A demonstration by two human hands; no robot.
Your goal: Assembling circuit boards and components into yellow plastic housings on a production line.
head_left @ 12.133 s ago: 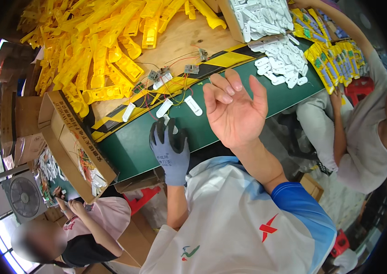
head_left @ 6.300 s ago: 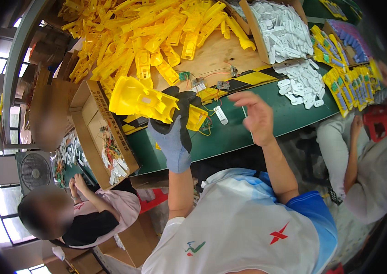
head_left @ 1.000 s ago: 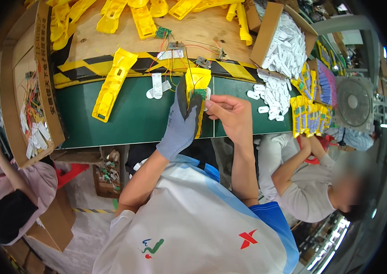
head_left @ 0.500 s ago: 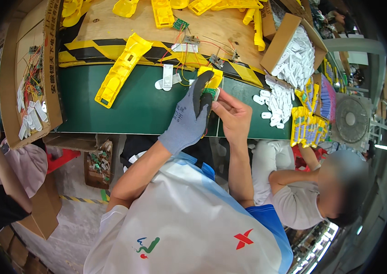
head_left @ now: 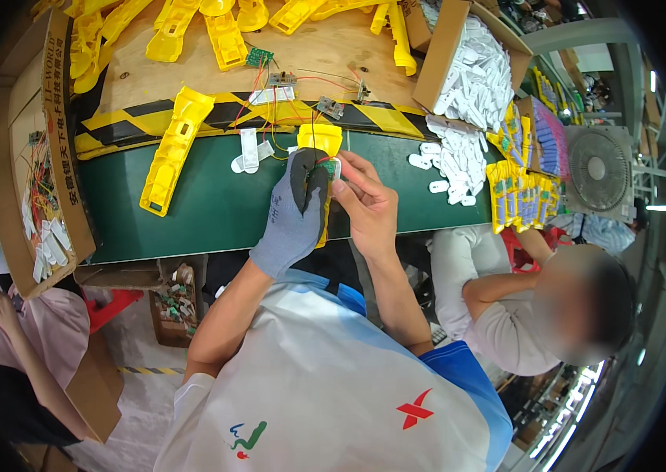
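A grey-blue glove with black fingers covers my left hand (head_left: 290, 216), closed around a yellow plastic shell (head_left: 320, 137) held over the near edge of the green table. A small green circuit board (head_left: 329, 167) sits against the shell between my hands. My bare right hand (head_left: 372, 214) pinches the right edge of that board, where a small white part shows beside the fingertips. A red wire runs at the board. Left of my hands lie white plastic strips (head_left: 249, 149) and another yellow shell (head_left: 177, 149), open side up. The gloved fingers hide most of the held shell.
Wired boards (head_left: 282, 80) lie behind on the striped tape edge, with several yellow shells (head_left: 225, 39) farther back. Cartons stand left (head_left: 60, 134) and right (head_left: 435, 71); white pieces (head_left: 459, 161) spill from the right one. A fan (head_left: 599, 164) and seated co-workers are at both sides.
The whole view has shifted, so table and hands appear farther left. Both hands keep their hold on the shell and board, with the right fingers still at the board's edge.
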